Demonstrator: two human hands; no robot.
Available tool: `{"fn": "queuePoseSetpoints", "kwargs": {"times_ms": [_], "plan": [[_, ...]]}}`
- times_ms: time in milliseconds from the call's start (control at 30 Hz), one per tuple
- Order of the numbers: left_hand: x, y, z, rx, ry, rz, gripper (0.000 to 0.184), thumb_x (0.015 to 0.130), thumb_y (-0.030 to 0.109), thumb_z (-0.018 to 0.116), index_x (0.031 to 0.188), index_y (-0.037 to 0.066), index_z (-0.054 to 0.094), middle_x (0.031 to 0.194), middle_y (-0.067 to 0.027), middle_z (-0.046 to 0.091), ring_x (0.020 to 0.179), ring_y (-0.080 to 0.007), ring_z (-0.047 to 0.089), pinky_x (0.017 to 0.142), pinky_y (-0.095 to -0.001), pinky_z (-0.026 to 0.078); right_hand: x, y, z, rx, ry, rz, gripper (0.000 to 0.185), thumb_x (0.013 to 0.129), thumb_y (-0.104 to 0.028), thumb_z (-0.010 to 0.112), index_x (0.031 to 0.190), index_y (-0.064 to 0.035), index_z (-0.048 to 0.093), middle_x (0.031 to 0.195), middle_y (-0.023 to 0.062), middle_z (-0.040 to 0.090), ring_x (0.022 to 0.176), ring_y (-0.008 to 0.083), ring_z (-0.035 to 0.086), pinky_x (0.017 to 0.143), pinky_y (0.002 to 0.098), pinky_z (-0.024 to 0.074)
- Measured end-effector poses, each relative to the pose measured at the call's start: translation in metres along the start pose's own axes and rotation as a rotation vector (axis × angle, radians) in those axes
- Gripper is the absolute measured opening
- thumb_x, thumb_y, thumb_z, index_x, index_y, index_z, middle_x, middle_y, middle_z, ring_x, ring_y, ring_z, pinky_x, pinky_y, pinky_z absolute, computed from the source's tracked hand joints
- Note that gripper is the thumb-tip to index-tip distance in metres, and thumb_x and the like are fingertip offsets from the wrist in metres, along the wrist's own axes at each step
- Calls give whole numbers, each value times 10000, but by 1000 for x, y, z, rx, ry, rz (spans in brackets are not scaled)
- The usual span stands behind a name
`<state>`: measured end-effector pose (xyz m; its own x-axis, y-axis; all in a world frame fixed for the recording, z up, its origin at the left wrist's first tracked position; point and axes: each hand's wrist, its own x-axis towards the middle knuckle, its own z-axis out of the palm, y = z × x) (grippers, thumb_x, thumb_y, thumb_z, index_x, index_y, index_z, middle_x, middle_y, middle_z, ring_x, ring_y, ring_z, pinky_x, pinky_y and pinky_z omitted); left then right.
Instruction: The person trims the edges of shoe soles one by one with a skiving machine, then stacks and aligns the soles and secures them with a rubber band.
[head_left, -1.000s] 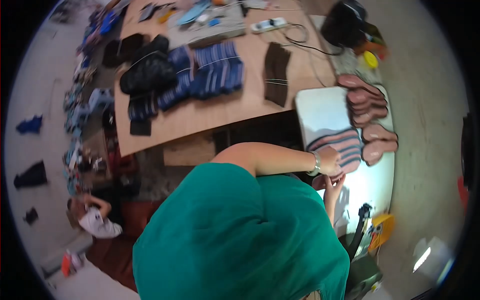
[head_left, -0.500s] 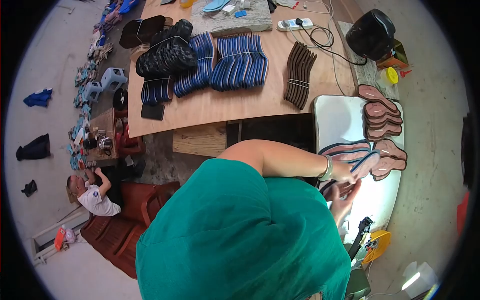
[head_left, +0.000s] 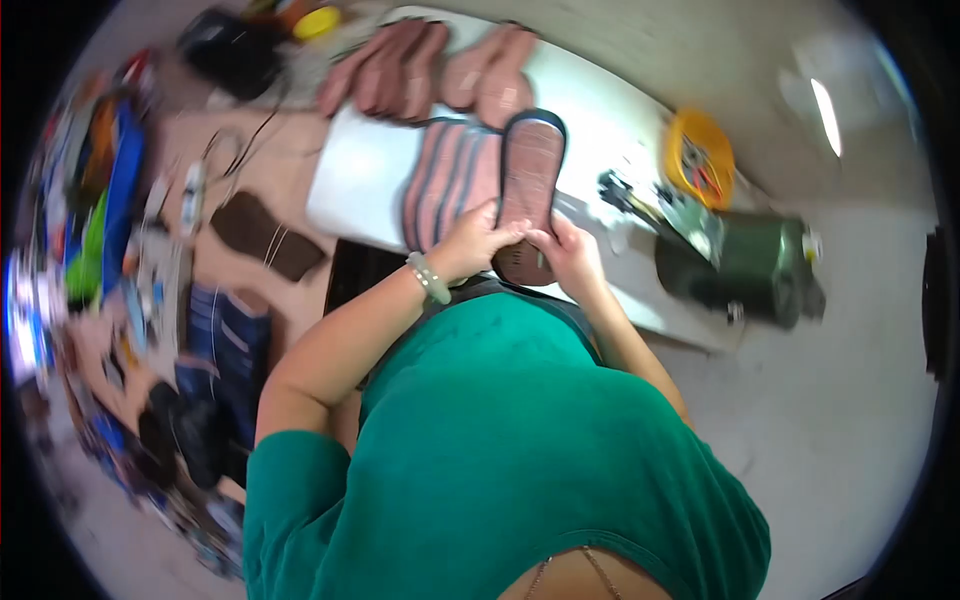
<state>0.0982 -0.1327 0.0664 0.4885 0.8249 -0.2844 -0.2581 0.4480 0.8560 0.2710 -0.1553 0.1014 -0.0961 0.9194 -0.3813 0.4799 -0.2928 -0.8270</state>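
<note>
Wood-topped table [head_left: 295, 310] stretches along your left, blurred in places. On it lie a black bundle [head_left: 180, 430], some dark blue insoles [head_left: 225, 325], a white power strip [head_left: 192, 198] with its cable, and a brown bundle [head_left: 265, 235] tied round with thin bands. Beyond these, toward the top, you have a black container [head_left: 230, 52] and a yellow lid [head_left: 318, 22].

Next comes the white table [head_left: 365, 170]. Along its far side sit a larger pink stack [head_left: 395, 70] and, just to the right, a smaller pink stack [head_left: 490, 75]. Nearer you, a row of dark-edged pink insoles [head_left: 435, 185] lies close-set, each overlapping the next.

Your left hand [head_left: 475, 242], with a pale bracelet [head_left: 428, 278] at the wrist, grips the left edge of the held insole [head_left: 533, 165], thumb pressed on its face and the other fingers mostly hidden. That insole stands out in front of your green shirt [head_left: 540, 430], covering the row's right end; its lower end looks brown. Your right hand [head_left: 575, 258] pinches its right edge, thumb on the face close to the left thumb; you cannot tell how the fingers behind lie.

Farther right are a black clamp [head_left: 620, 190], a yellow basket [head_left: 683, 128] holding tools, and a green box [head_left: 735, 265].
</note>
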Motion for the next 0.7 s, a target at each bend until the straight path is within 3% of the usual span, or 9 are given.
{"fn": "queuePoseSetpoints", "kwargs": {"times_ms": [67,100,200,400,500,533,633,700], "plan": [[17,2,14,-52,-51,-99,311,919,119,588,1190,-7,505,1042,-74,637,936,-123,599,839,-289,488,-11,6,-3,-160,350,-242,325,842,-208,676,1107,-29,618,809,145,643,682,269,621,646,356,502],[23,0,22,-122,-19,-166,304,921,108,581,1192,-2,500,1049,-72,638,945,-117,597,841,-285,486,-15,9,-6,-149,404,-193,325,842,-208,676,1107,-29,618,809,145,643,682,269,621,646,356,502],[35,12,45,-246,-59,-265,268,915,97,585,1158,3,523,1036,-61,639,940,-118,602,840,-278,483,-23,16,-19,-377,657,-428,363,820,-210,693,1145,-66,620,760,155,603,673,316,599,596,363,499],[74,29,86,-244,-25,-262,240,890,130,619,1057,-40,596,1022,-89,643,876,-162,626,824,-264,469,-24,31,-57,-249,765,-380,361,801,-214,708,1131,-80,648,744,120,602,634,272,604,566,348,501],[113,18,85,413,-57,186,224,905,86,575,1096,-30,592,1042,-58,623,901,-128,600,834,-254,459,-8,43,-77,-239,847,-436,345,787,-211,720,1101,-77,669,764,105,620,619,267,602,579,344,507],[123,12,87,421,-67,180,224,905,86,575,1096,-30,592,1042,-58,623,901,-128,600,834,-254,459,-2,48,-84,-220,862,-473,328,787,-203,721,1085,-74,676,771,106,628,611,263,603,585,336,509],[148,-2,97,673,5,489,238,902,102,579,1095,-35,609,1048,-63,615,907,-126,587,829,-249,452,8,62,-97,-185,895,-538,295,786,-188,724,1054,-69,691,785,107,644,596,256,604,597,320,514],[155,-9,106,571,15,428,231,897,109,587,1074,-38,617,1042,-66,614,911,-126,586,827,-250,453,10,72,-100,-5,880,-469,268,800,-172,715,1041,-58,692,803,96,665,602,205,612,611,301,516]]}}
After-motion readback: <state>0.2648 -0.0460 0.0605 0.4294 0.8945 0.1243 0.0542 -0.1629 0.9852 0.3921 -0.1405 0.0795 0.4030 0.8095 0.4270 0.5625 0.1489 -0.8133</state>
